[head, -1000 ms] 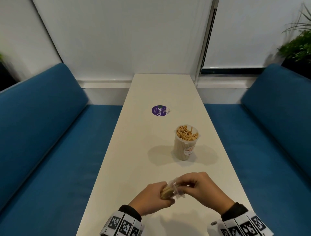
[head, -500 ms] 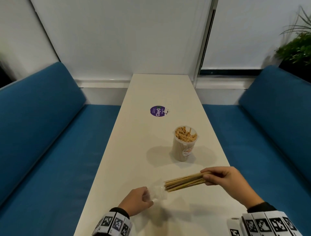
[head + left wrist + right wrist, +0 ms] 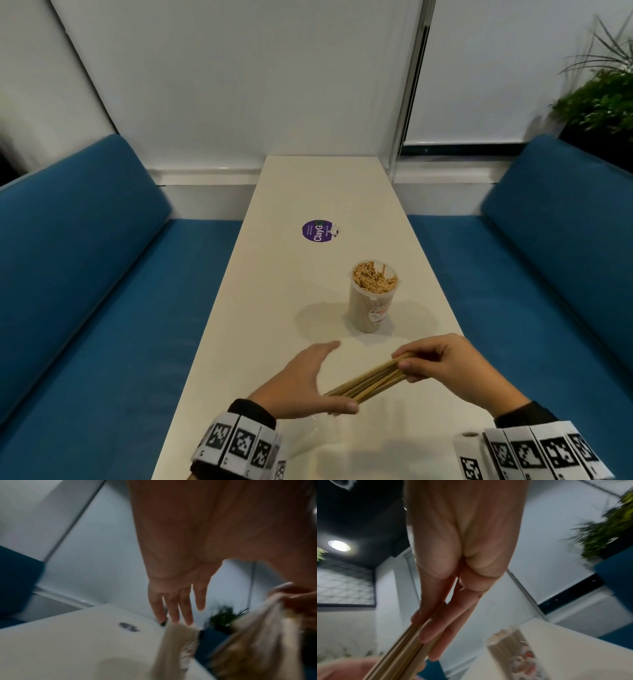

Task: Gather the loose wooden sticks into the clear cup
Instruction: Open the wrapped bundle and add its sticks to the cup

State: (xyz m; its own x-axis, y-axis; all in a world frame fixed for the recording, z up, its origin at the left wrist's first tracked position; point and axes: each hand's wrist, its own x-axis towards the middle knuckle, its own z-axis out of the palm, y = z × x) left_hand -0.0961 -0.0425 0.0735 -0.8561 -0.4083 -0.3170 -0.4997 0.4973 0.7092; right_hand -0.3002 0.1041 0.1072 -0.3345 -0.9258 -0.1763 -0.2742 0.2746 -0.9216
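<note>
sticks point(image 3: 368, 378) at 6 o'clock of cup point(image 3: 372, 296), near | right hand point(image 3: 455, 366) pinches one end | left hand point(image 3: 308, 380) flat, fingers straight, at other end | light, stiff, smooth; can fan out, better hold mid-bundle

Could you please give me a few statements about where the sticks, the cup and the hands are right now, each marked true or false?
1. The right hand pinches one end of a bundle of wooden sticks. True.
2. The clear cup lies on its side. False: it stands upright on the white table.
3. The cup already holds many sticks. True.
4. The left hand grips the cup. False: it is apart from the cup, fingers straight, by the bundle's near end.
5. The purple sticker is on the cup. False: it lies on the table beyond the cup.
</note>
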